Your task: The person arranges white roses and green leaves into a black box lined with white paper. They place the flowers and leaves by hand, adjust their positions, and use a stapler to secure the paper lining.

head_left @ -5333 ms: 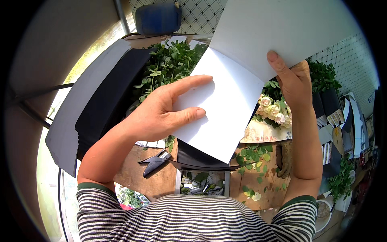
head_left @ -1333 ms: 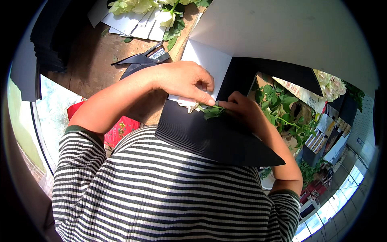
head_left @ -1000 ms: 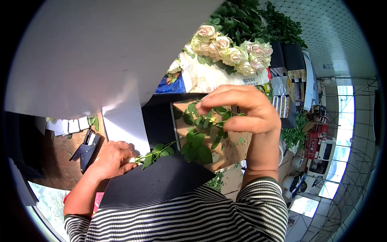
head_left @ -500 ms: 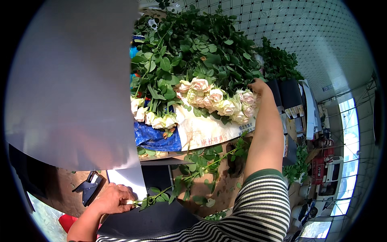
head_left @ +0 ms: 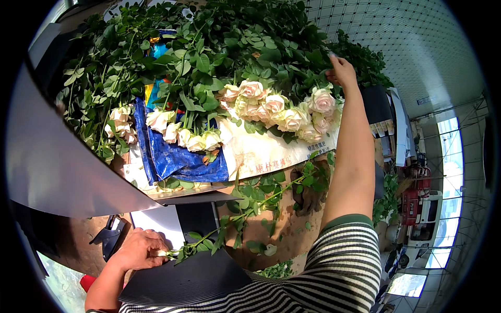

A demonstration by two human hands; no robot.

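Observation:
My left hand (head_left: 140, 250) is closed around a rose stem (head_left: 250, 211) just by its pale bloom, low over a dark ribbed board. From there the leafy stem reaches away to the upper right. My right arm stretches far forward, and my right hand (head_left: 342, 73) has its fingers apart at the right end of a heap of leafy rose stems (head_left: 245, 49). Beneath that hand lies a row of cream-pink roses (head_left: 276, 112), resting on a white printed sack (head_left: 261, 151). Further left, more pale roses (head_left: 180, 134) rest on a blue plastic sheet (head_left: 182, 164).
A smooth grey panel (head_left: 68, 167) fills the lower left, partly covering the bench. Below it lies a black clip-like tool (head_left: 111, 237). The dark ribbed board (head_left: 188, 279) lies against my body. Dark boxes stand right of my right arm. Brown ground with fallen leaves shows below the bench.
The grey panel has swung toward the lower left, uncovering more roses and leaves. My right hand has moved farther forward, past the blooms, and its fingers have spread. My left hand keeps its hold.

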